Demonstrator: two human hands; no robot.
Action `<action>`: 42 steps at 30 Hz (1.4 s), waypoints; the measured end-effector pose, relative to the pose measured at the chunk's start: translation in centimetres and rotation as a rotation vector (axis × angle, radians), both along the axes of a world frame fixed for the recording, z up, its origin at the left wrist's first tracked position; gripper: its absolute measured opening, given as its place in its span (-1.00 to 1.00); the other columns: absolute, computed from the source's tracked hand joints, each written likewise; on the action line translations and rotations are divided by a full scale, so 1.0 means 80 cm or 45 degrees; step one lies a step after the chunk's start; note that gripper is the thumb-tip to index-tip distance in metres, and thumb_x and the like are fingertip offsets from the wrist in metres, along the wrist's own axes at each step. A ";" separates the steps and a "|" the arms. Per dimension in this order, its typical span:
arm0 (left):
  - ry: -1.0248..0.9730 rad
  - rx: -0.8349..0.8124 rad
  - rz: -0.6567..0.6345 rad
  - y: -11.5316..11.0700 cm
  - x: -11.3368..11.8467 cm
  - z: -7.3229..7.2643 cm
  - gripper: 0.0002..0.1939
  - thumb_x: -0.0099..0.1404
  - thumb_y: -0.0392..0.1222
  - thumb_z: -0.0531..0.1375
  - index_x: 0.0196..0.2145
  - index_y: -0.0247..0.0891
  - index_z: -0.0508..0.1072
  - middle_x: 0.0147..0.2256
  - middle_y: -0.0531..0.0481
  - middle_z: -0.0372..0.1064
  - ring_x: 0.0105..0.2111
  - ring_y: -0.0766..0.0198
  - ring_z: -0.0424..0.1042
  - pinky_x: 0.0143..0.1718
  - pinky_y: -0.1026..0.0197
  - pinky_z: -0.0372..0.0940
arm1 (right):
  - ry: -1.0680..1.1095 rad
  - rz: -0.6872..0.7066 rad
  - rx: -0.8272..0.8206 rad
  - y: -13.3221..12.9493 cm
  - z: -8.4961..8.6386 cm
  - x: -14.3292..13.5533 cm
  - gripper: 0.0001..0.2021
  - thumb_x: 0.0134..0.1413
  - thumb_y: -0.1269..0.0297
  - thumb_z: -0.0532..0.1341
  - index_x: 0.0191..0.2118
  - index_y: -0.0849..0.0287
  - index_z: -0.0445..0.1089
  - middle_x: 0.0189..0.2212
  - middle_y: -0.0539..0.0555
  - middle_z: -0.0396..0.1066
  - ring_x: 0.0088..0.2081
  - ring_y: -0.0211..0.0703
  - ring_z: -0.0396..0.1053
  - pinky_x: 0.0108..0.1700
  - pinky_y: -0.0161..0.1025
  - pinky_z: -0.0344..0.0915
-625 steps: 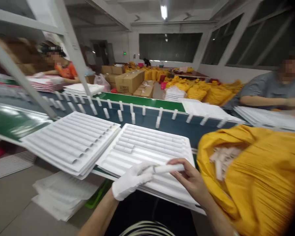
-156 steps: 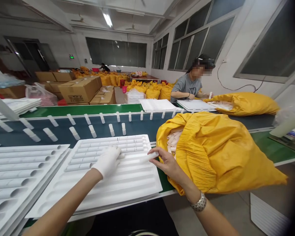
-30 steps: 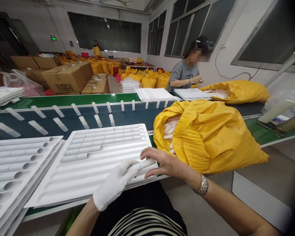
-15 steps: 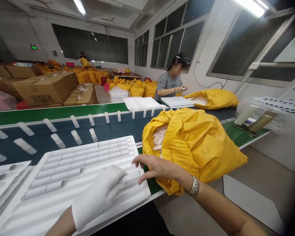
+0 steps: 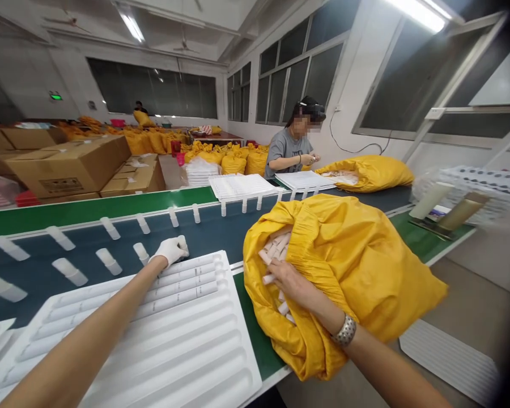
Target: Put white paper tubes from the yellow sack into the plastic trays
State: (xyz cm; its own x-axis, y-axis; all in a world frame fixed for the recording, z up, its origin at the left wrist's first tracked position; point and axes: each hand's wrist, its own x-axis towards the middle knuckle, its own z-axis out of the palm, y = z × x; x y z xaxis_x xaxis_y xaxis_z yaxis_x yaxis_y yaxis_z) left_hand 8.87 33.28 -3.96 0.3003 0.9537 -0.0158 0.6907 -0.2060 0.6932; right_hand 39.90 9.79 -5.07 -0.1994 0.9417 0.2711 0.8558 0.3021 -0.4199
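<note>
My left hand (image 5: 169,251), in a white glove, is closed around a small white tube (image 5: 183,246) standing on the dark conveyor belt (image 5: 208,241). Below that forearm lies a white grooved tray (image 5: 204,351), its upper grooves filled with rows of white printed tubes (image 5: 182,288). My bare right hand (image 5: 292,281) reaches into the mouth of a yellow sack (image 5: 344,255). Its fingers close on a white tube (image 5: 269,279) among many loose ones; the fingertips are partly hidden.
Capped white tubes (image 5: 109,260) stand in two rows along the belt. Across it, a person (image 5: 295,141) handles something small beside stacked white trays (image 5: 242,186) and another yellow sack (image 5: 374,171). Cardboard boxes (image 5: 74,164) are at far left; a metal-looking holder (image 5: 459,215) stands right.
My left hand has gone from the tray's lower grooves up to the belt. My right hand has moved from above the tray's edge into the sack's mouth.
</note>
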 end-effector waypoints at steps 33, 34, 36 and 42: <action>0.140 0.330 0.063 -0.323 -0.183 0.045 -0.75 0.43 -0.05 0.01 -0.18 -0.20 0.41 -0.19 -0.11 0.49 -0.16 0.06 0.47 -0.09 0.07 0.35 | 0.519 0.625 0.064 -0.039 0.035 -0.184 -0.84 0.33 0.30 0.20 0.00 0.08 0.35 -0.11 0.09 0.43 -0.04 -0.09 0.43 0.04 -0.16 0.40; 0.003 0.233 0.011 -0.336 -0.166 0.049 -0.73 0.45 -0.03 0.00 -0.13 -0.18 0.41 -0.18 -0.07 0.50 -0.16 0.11 0.48 -0.10 0.12 0.36 | 0.528 0.662 0.077 -0.041 0.041 -0.189 -0.83 0.35 0.31 0.20 0.02 0.07 0.37 -0.09 0.10 0.42 -0.02 -0.09 0.42 0.06 -0.16 0.39; -0.262 0.009 -0.076 -0.358 -0.135 0.059 -0.71 0.46 0.01 0.01 -0.08 -0.16 0.42 -0.20 -0.02 0.50 -0.20 0.16 0.47 -0.14 0.18 0.35 | 0.513 0.712 0.101 -0.043 0.051 -0.194 -0.81 0.36 0.31 0.19 0.04 0.07 0.40 -0.05 0.13 0.40 0.01 -0.09 0.42 0.08 -0.16 0.38; -0.535 -0.288 -0.117 -0.377 -0.092 0.076 -0.63 0.44 0.05 0.06 0.01 -0.18 0.49 -0.07 -0.04 0.49 -0.17 0.17 0.43 -0.16 0.23 0.31 | 0.450 0.757 0.124 -0.047 0.061 -0.175 -0.79 0.37 0.24 0.21 0.06 0.11 0.40 -0.08 0.15 0.43 -0.02 -0.08 0.43 0.03 -0.15 0.40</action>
